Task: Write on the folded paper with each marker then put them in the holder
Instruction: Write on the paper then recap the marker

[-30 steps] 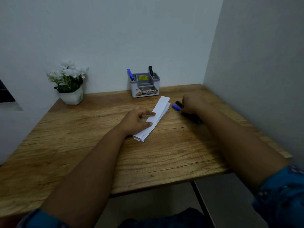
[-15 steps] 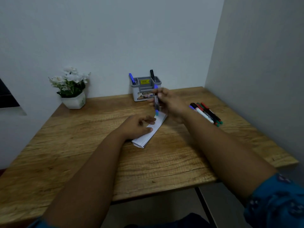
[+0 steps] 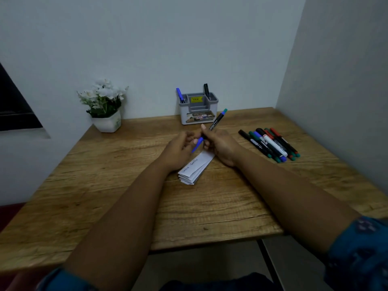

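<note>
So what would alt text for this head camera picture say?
Over a wooden table, the right hand holds a blue-capped marker while the left hand touches its cap, above a folded paper. More markers lie right; a holder stands behind.

Bare forearms, blue patterned sleeves [image 3: 361, 255] pushed up

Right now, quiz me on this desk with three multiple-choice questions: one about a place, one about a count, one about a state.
1. The loose markers lie where?
A. right of the folded paper
B. beside the flower pot
C. inside the holder

2. How many markers stand in the holder?
A. none
B. two
C. five

3. The right hand is
A. flat on the table
B. gripping a marker
C. lifting the paper

Answers:
1 A, they lie on the wood near the right wall.
2 B, one blue, one black.
3 B, fingers curl round its barrel.
</note>
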